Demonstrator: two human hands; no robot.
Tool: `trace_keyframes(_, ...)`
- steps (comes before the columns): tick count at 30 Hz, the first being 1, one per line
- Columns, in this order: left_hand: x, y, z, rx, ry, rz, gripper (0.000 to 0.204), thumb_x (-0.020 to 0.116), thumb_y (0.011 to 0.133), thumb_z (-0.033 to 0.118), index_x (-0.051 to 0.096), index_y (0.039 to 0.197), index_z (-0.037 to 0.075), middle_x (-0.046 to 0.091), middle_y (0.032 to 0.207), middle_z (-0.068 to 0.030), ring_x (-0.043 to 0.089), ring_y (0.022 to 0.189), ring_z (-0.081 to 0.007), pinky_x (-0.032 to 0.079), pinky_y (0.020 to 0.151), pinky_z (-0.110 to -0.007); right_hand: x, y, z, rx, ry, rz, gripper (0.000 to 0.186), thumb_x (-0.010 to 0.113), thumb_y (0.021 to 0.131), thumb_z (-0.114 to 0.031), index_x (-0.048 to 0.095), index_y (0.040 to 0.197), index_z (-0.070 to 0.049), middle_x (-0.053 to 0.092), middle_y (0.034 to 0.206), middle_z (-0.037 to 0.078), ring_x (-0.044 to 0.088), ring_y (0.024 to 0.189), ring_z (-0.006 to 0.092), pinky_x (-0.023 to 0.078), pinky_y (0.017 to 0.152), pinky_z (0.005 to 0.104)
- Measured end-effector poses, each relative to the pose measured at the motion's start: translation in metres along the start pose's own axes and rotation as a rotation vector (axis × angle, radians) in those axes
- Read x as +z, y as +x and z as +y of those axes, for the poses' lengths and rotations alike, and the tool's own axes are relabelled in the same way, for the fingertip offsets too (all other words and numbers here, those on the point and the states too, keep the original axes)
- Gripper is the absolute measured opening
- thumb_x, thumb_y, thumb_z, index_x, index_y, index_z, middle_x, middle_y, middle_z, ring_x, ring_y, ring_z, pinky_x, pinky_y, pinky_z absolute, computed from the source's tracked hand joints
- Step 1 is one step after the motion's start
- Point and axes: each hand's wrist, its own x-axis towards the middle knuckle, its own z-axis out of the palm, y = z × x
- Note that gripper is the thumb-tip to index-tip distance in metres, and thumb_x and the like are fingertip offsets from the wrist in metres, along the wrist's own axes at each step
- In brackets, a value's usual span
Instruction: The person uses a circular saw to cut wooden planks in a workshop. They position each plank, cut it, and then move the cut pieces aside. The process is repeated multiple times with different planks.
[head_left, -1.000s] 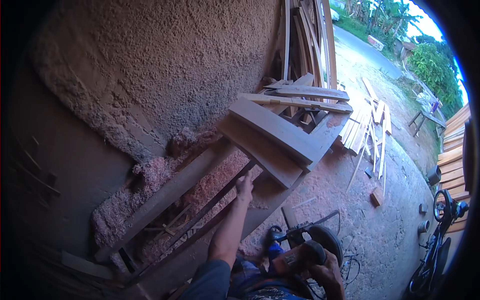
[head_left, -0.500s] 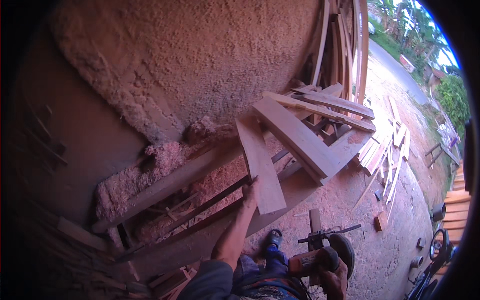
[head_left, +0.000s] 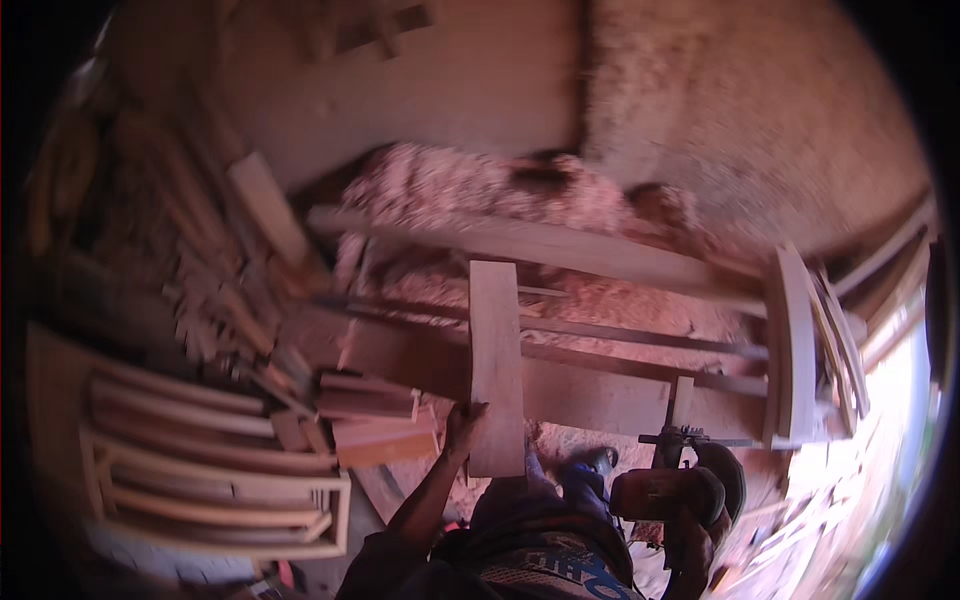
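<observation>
A short flat wooden board (head_left: 495, 350) lies crosswise over the long beams of a low wooden bench (head_left: 600, 385), its near end reaching toward my body. My left hand (head_left: 463, 430) is closed on the board's left edge close to that near end. On the right, my right hand (head_left: 690, 545) grips a circular saw (head_left: 665, 495) by its handle. The round guard and narrow base plate of the saw show near the bench's front side, apart from the board. Blur softens the fingers of my right hand.
More boards (head_left: 790, 350) are stacked on the bench's right end. Pink shavings (head_left: 450, 190) heap along the wall. Slatted wooden frames (head_left: 215, 480) and scrap wood (head_left: 270, 215) crowd the left side. Loose strips (head_left: 800, 520) lie on the ground at right.
My view has swung left, bringing the slatted frames into sight. The board in my left hand has moved left along the bench, away from the stacked boards. The saw stays in my right hand.
</observation>
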Motion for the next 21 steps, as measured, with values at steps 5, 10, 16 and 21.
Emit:
trace_keyframes(5,-0.014,-0.038,-0.026,0.077,0.231,0.495,0.033,0.077,0.094,0.033,0.065,0.088,0.002,0.061,0.071,-0.0014,0.055,0.065,-0.0091,0.043,0.059,-0.033,0.052,0.033,-0.033,-0.085,-0.086,-0.240,0.055,0.066,0.076,-0.004,0.063,0.130,0.003,0.070,0.119,0.011,0.066,0.111,0.0183,0.051,0.097,0.0314)
trace_keyframes(10,0.024,-0.050,-0.074,-0.021,-0.156,0.869,0.073,0.048,0.103,0.064,0.067,0.098,-0.007,0.068,0.084,-0.0125,0.065,0.077,-0.0206,0.049,0.068,-0.039,0.073,0.073,-0.050,-0.212,-0.109,-0.677,0.065,0.065,0.072,-0.002,0.059,0.136,0.004,0.064,0.129,0.012,0.059,0.122,0.0195,0.045,0.105,0.0309)
trace_keyframes(16,0.084,-0.016,-0.062,-0.094,-0.002,1.106,0.079,0.053,0.098,0.069,0.068,0.103,-0.008,0.072,0.091,-0.0209,0.070,0.086,-0.0317,0.052,0.078,-0.044,0.067,0.108,-0.064,-0.303,-0.193,-0.884,0.074,0.064,0.068,-0.004,0.054,0.140,0.007,0.062,0.131,0.011,0.059,0.119,0.0189,0.045,0.104,0.0299)
trace_keyframes(21,0.097,0.009,-0.045,-0.089,-0.037,1.112,0.081,0.052,0.097,0.070,0.071,0.101,-0.009,0.072,0.089,-0.0246,0.071,0.089,-0.0352,0.052,0.079,-0.048,0.054,0.118,-0.074,-0.411,-0.301,-0.866,0.072,0.065,0.068,-0.006,0.057,0.138,0.004,0.064,0.125,0.008,0.061,0.110,0.0166,0.047,0.098,0.0291)
